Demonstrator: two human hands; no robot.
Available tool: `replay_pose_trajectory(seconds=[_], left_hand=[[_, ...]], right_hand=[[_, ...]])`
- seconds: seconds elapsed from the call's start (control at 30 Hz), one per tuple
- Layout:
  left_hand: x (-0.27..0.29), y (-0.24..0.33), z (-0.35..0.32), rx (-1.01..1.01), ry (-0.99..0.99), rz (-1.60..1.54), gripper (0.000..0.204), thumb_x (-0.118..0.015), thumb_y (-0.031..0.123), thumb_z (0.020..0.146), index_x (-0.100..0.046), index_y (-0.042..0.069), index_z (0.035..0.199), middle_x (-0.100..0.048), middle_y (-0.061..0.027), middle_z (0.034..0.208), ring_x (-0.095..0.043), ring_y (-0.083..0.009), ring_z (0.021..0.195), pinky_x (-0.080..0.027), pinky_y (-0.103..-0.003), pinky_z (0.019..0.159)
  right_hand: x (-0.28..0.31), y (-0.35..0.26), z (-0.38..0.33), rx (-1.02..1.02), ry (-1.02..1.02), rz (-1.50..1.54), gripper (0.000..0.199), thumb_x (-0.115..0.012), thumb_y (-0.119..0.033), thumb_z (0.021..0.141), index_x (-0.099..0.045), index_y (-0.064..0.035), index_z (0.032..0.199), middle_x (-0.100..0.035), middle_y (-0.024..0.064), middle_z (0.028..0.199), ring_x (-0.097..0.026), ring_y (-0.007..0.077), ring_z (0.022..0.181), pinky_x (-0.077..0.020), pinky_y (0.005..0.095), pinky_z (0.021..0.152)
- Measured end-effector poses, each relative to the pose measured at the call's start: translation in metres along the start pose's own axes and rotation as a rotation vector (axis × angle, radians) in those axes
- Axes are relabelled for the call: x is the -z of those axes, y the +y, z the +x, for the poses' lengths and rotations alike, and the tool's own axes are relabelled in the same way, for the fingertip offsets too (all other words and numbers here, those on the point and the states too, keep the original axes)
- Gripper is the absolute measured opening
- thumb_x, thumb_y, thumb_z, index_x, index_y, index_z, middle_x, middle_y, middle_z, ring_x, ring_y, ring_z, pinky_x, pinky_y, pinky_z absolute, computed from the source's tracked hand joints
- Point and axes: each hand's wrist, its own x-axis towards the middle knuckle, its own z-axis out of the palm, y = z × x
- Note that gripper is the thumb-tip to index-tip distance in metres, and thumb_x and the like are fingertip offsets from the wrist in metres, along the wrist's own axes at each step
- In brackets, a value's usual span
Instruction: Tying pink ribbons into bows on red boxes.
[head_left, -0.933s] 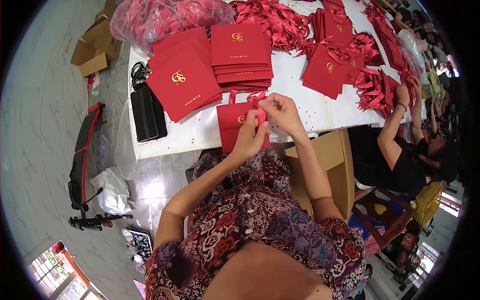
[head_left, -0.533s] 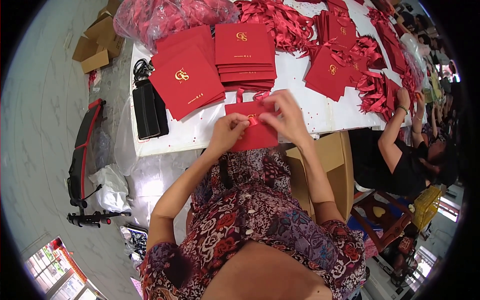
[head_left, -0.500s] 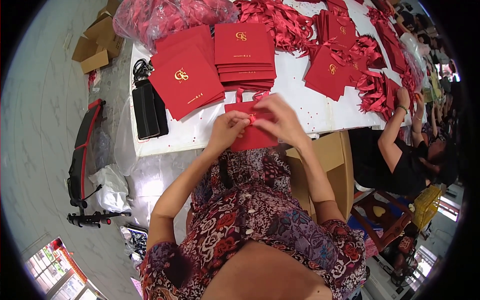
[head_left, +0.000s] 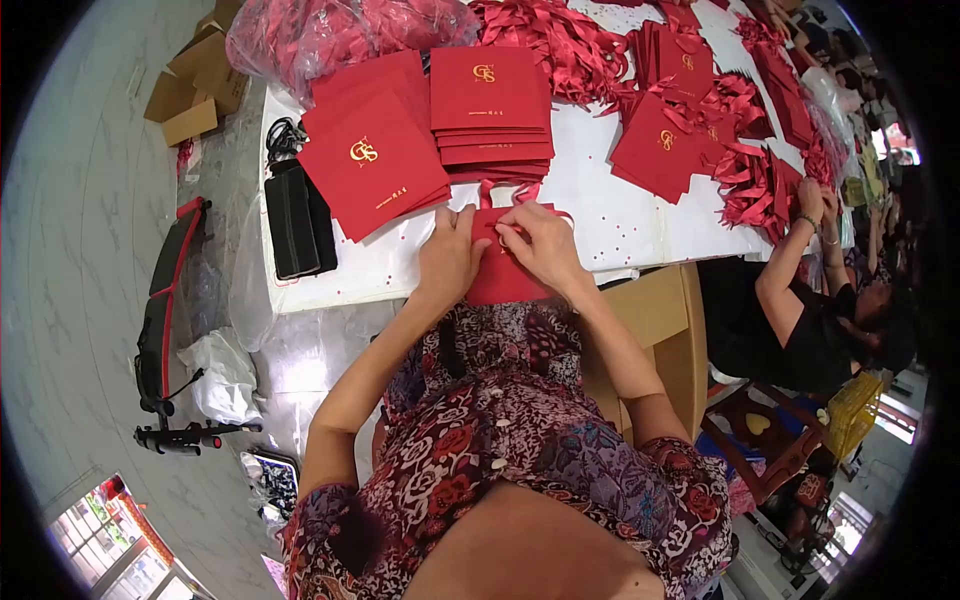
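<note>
From my end, left to right. Black case (head_left: 299,222) by the table's left edge, close to the near-left corner of the white table (head_left: 375,275); tangled cables (head_left: 284,140) just beyond it. Left stack of red bags (head_left: 375,165) next, fanned askew, with a neater square stack (head_left: 490,90) on its right. Plastic sack of ribbons (head_left: 350,35) fills the far-left corner, loose ribbon heap (head_left: 555,50) beside it.

Middle of the near edge: the red bag (head_left: 508,285) being worked on, lying flat-ish, its near end at or just over that edge. Ribbon loop (head_left: 527,190) pokes out at its far end. My left hand (head_left: 450,255) lies palm-down along the bag's left side, fingers fairly straight, thumb reaching over the face; can't tell if it grips or only presses. My right hand (head_left: 543,245) is mostly closed, thumb and fingers bent close together over the bag's face; any ribbon caught between them is hidden, can't tell.

For clean work I'd keep the left pressing the side flat, make small fingertip moves with the right, keep the ribbon untwisted, and avoid creasing the face.

Further right: another pile of red bags (head_left: 655,148) with ribbons attached, then a co-worker's hand (head_left: 812,205) by the right edge. Open cardboard box (head_left: 645,310) below the near edge.
</note>
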Motion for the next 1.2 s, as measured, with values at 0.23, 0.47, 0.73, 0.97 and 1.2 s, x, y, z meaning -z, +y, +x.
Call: replay_pose_trajectory(seconds=[0.23,0.47,0.73,0.97,1.2], left_hand=[[0.0,0.002,0.008,-0.138,0.068,-0.148,0.034,-0.073,0.009,0.081,-0.057,0.007,0.111,-0.054,-0.0157,0.105,-0.063,-0.0373,0.088,-0.053,-0.044,0.072],[-0.002,0.002,0.013,-0.249,0.083,-0.04,0.02,-0.068,0.003,0.083,-0.055,0.006,0.098,-0.062,-0.0137,0.085,-0.064,-0.0358,0.08,-0.051,-0.043,0.067],[0.004,0.003,0.01,-0.115,-0.034,-0.332,0.017,-0.064,0.002,0.085,-0.054,0.004,0.098,-0.066,-0.018,0.082,-0.066,-0.0379,0.076,-0.051,-0.045,0.065],[0.005,0.012,0.009,-0.181,0.072,-0.403,0.018,-0.069,0.009,0.085,-0.058,0.005,0.098,-0.066,-0.0154,0.084,-0.065,-0.0337,0.073,-0.051,-0.04,0.065],[0.012,0.008,0.006,-0.168,0.02,-0.315,0.021,-0.073,0.012,0.084,-0.058,0.004,0.098,-0.065,-0.0133,0.083,-0.065,-0.0319,0.076,-0.05,-0.039,0.066]], right_hand=[[-0.009,-0.005,-0.004,-0.03,0.059,-0.024,0.012,-0.07,-0.012,0.08,-0.062,-0.0036,0.082,-0.061,0.0119,0.08,-0.063,0.033,0.069,-0.0495,0.0413,0.06],[-0.019,-0.005,-0.012,0.066,0.181,-0.047,0.012,-0.071,-0.008,0.077,-0.06,-0.0024,0.079,-0.058,0.0119,0.076,-0.062,0.0313,0.064,-0.0489,0.0407,0.057],[-0.026,-0.012,-0.024,-0.005,0.293,0.05,0.013,-0.073,-0.006,0.078,-0.06,-0.0027,0.079,-0.055,0.0113,0.073,-0.059,0.0289,0.059,-0.0469,0.0393,0.053],[-0.016,-0.014,-0.023,0.086,0.232,-0.052,0.015,-0.073,-0.009,0.079,-0.062,-0.0029,0.088,-0.056,0.0119,0.081,-0.061,0.0307,0.073,-0.0488,0.0389,0.061],[0.03,-0.024,-0.001,0.057,0.041,0.002,0.017,-0.068,-0.018,0.085,-0.068,-0.0064,0.097,-0.061,0.013,0.09,-0.059,0.0336,0.089,-0.0476,0.0427,0.078]])
